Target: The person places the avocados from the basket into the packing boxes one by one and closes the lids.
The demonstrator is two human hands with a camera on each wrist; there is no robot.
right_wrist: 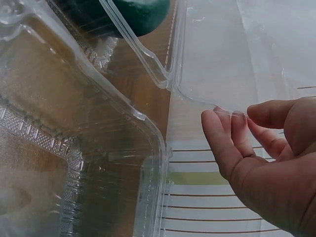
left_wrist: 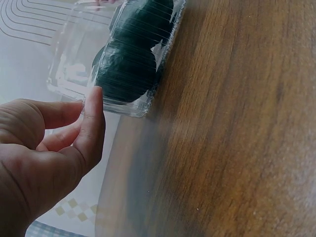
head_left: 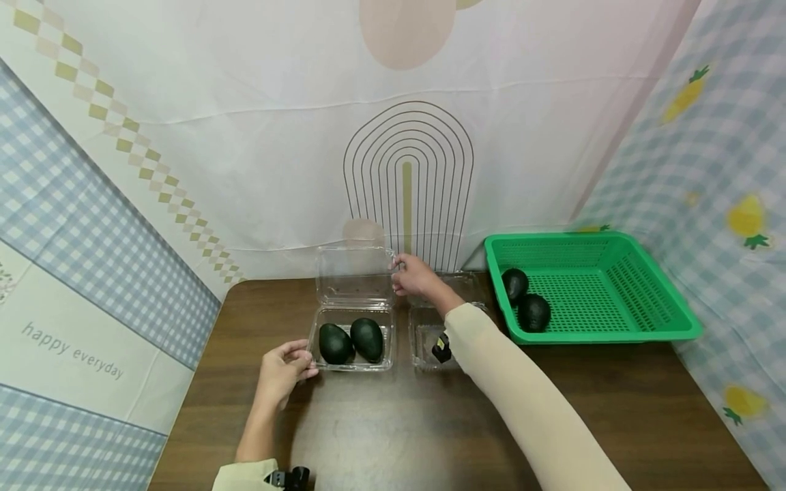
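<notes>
Two dark green avocados (head_left: 366, 339) lie side by side in a clear plastic clamshell box (head_left: 359, 369), whose lid (head_left: 355, 276) stands raised at the back. My left hand (head_left: 284, 372) pinches the box's left rim between thumb and fingers; the left wrist view shows this grip from behind, with the avocados seen through the clear wall. With thumb and fingertips my right hand (head_left: 417, 278) pinches the right edge of the raised lid, also seen in the right wrist view. A second clear clamshell box (right_wrist: 74, 163) stands open to the right, partly hidden under my right forearm.
At the right a green plastic basket (head_left: 614, 335) holds two dark avocados (head_left: 534, 313) at its left side. The wooden table (head_left: 381, 436) meets a patterned cloth (head_left: 276, 191) at the back. Checked cloth hangs on both sides.
</notes>
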